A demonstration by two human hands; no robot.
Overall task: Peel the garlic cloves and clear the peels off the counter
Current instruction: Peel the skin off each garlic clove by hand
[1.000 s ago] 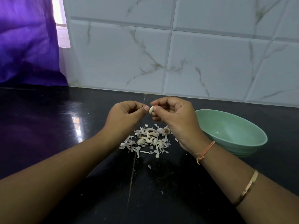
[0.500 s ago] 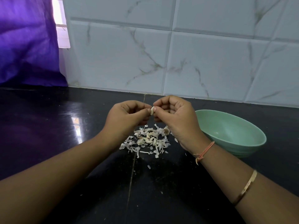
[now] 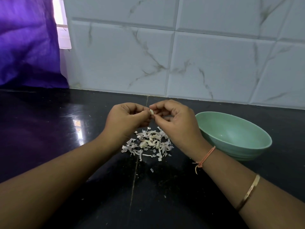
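A small pale garlic clove point(image 3: 151, 111) is pinched between the fingertips of my left hand point(image 3: 126, 120) and my right hand point(image 3: 175, 124), which meet above the black counter point(image 3: 49, 129). Only a sliver of the clove shows between the fingers. Directly below the hands lies a heap of whitish garlic peels point(image 3: 148, 142), with a few stray flakes nearer to me. A mint-green bowl point(image 3: 234, 138) stands to the right of my right hand; its visible inside looks empty.
A white marbled tile wall point(image 3: 181, 55) closes off the back of the counter. A purple curtain point(image 3: 28, 43) hangs at the far left beside a bright window strip. A seam runs across the counter toward me under the peel heap.
The hands have closed in on each other and the clove is more covered by the fingertips than a second ago. The peel heap and the bowl have not moved.
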